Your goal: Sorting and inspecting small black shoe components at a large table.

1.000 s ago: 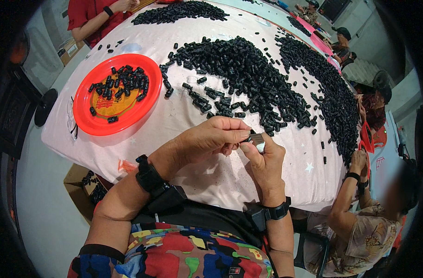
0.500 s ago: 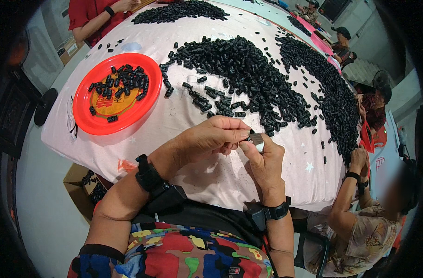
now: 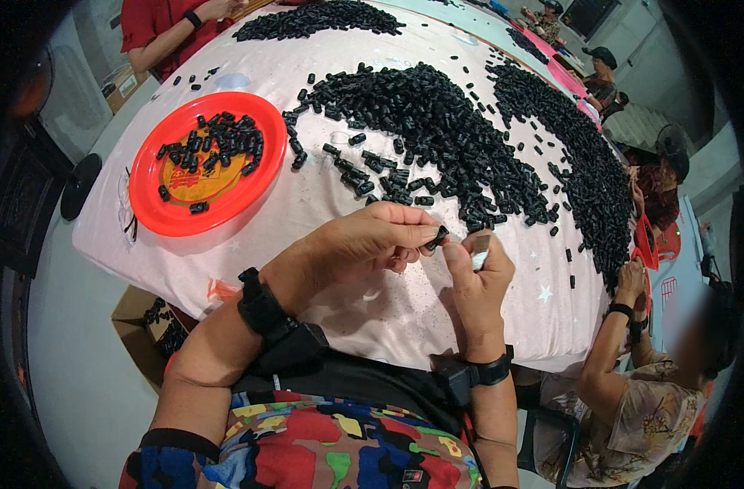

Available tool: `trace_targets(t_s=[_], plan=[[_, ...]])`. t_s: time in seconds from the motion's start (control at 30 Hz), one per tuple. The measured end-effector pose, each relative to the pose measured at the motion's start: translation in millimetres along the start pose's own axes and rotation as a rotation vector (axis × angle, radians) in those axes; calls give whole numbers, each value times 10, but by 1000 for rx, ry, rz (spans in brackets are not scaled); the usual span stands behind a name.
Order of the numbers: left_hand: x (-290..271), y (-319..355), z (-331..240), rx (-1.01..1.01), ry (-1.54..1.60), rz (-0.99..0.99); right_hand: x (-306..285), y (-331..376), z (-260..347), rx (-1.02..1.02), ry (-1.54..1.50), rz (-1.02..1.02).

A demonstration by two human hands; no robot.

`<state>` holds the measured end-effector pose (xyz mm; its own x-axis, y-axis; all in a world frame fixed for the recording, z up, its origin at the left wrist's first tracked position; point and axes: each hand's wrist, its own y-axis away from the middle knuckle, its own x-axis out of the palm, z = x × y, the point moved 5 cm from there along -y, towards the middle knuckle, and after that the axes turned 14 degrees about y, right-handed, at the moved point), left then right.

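Note:
My left hand (image 3: 364,244) pinches a small black cylindrical piece (image 3: 435,238) between thumb and fingertips, just above the table's near edge. My right hand (image 3: 478,277) is beside it, thumb up, holding a small pale flat piece (image 3: 480,251) close to the black one. Both wrists wear black bands. A large heap of the same black pieces (image 3: 437,130) lies on the pale cloth-covered table (image 3: 323,204) just beyond my hands. A red round plate (image 3: 156,208) holding several black pieces sits to the left.
Another long heap of black pieces (image 3: 584,163) runs along the table's right side, and one more (image 3: 319,18) lies at the far end. A person in red (image 3: 164,28) sits far left; another person (image 3: 633,383) works at the right. A cardboard box (image 3: 147,330) stands below.
My two hands have come slightly apart; the black piece in my left fingers now sits separate from the pale piece in my right hand.

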<state>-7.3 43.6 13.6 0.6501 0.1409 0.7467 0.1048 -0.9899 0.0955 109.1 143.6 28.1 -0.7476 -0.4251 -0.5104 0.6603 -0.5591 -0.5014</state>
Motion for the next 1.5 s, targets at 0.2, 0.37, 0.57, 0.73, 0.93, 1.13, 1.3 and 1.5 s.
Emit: trace_targets(t_s=[0.2, 0.37, 0.57, 0.73, 0.93, 1.13, 1.3, 1.5], plan=[[-134, -67, 121, -36, -23, 17, 26, -17, 114, 1, -57, 62], [-96, -54, 113, -55, -16, 28, 32, 6, -11, -21, -79, 51], [-88, -44, 95, -47, 83, 39, 47, -3, 68, 18, -164, 89], [-79, -58, 78, -32, 138, 10, 21, -23, 33, 17, -113, 21], [38, -5, -30, 79, 56, -20, 1, -22, 40, 57, -82, -32], [-7, -23, -43, 79, 48, -52, 11, -33, 41, 42, -97, -8], [-88, -61, -19, 103, 24, -78, 50, 5, 50, 67, -113, 85], [-119, -94, 22, 122, -60, -102, 68, 3, 90, 0, -82, 85]])
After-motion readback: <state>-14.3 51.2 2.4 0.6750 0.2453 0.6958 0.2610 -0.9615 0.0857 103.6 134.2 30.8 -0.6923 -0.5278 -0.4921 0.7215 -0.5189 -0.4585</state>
